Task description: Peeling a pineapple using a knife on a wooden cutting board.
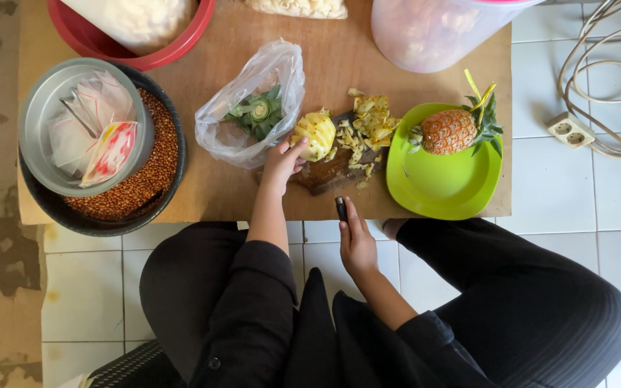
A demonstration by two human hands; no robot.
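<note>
Where leafy crowns (pixel 256 113) lie, clear bag (pixel 282 68)

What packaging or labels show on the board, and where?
Clear bag: mid-board, crumpled, holds green pineapple crowns.
Sachets: in the steel bowl at left, clear, one printed red and yellow.
Bagged white food: in the red bowl, top left.
No screens or signs.
</note>
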